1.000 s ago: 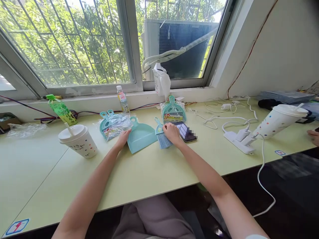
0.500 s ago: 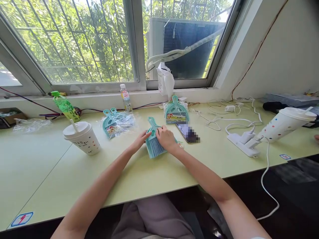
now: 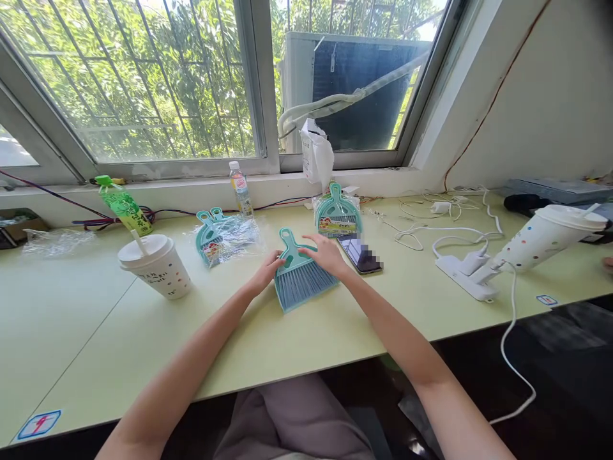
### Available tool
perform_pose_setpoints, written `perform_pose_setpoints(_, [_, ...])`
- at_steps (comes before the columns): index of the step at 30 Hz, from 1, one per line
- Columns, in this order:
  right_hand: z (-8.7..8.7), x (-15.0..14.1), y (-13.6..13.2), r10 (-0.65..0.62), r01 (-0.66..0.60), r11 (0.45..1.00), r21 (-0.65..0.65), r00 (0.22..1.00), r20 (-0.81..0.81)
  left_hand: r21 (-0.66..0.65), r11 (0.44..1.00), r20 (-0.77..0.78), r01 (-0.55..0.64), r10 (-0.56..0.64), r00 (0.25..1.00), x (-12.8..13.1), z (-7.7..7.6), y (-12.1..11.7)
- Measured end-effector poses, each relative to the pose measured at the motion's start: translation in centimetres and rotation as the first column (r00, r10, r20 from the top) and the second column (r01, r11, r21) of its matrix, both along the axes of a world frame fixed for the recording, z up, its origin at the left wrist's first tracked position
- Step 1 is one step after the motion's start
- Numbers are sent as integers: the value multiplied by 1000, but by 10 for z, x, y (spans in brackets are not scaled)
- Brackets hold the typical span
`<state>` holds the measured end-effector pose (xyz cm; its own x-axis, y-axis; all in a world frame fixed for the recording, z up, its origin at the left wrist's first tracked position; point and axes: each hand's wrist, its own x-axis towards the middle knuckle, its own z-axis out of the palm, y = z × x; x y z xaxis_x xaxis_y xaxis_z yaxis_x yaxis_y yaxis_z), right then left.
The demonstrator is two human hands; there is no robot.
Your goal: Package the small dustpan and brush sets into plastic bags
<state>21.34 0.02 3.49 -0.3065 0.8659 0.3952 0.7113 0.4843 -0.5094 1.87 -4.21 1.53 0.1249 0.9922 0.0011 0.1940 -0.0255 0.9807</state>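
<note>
A teal brush (image 3: pixel 304 281) lies with its grey-blue bristles toward me on a matching teal dustpan (image 3: pixel 288 246), flat on the pale green table (image 3: pixel 287 338). My left hand (image 3: pixel 265 269) holds the set's left edge with curled fingers. My right hand (image 3: pixel 328 253) rests on its upper right side, fingers stretched out toward the handle.
Two wrapped brush-and-pan sets (image 3: pixel 338 215) (image 3: pixel 223 236) lie behind, a phone (image 3: pixel 360 254) beside my right hand. A lidded cup (image 3: pixel 156 265) stands left, a second cup (image 3: pixel 546 233) leans on a power strip (image 3: pixel 462 276) with cables right. Bottles (image 3: pixel 124 207) (image 3: pixel 239 186) stand by the window. Another person's hand (image 3: pixel 608 262) shows far right.
The brush went from beside the dustpan onto it. The stacked set was raised between both hands, then laid flat, and my right hand's fingers spread out.
</note>
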Motion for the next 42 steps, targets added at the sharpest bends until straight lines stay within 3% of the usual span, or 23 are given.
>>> perform_pose_setpoints(2, [-6,3,9,134,-144,966,-216,989,-58,35,999,-27,-3,4,1000,-1,-1,1])
perform_pose_setpoints(4, [-15,3,15,207,-239,919,-313,970,-131,33,999,-30,17,-16,999,-4,-2,3])
perform_pose_setpoints(11, [-33,-7,19,147,-280,887,-366,925,-351,-17,997,25,70,-69,997,-12,-6,9])
perform_pose_setpoints(18, [-36,-15,12,-12,-158,879,-449,936,-351,-43,999,-53,31,-34,998,-13,-2,10])
perform_pose_setpoints(23, [-41,-20,14,-30,-171,888,-426,905,-425,-82,997,-21,7,-9,1000,-18,4,6])
perform_pose_setpoints(28, [-37,-11,22,-14,-226,889,-397,855,-518,-253,942,108,222,-201,974,-35,1,7])
perform_pose_setpoints(30, [-31,1,27,13,-168,925,-342,910,-415,-267,945,147,188,-153,977,-40,-5,10])
perform_pose_setpoints(32, [-27,16,33,3,-47,970,-239,983,-181,-234,965,202,115,-68,977,-44,-10,15])
perform_pose_setpoints(35, [-26,34,42,57,-24,971,-237,989,134,-156,987,290,32,15,957,-49,-17,22])
perform_pose_setpoints(38, [-29,40,47,194,-127,933,-337,965,174,-104,993,341,-64,96,935,-52,-21,27])
perform_pose_setpoints(42, [-30,37,46,237,-166,908,-386,960,145,-81,987,375,-136,157,914,-53,-21,29])
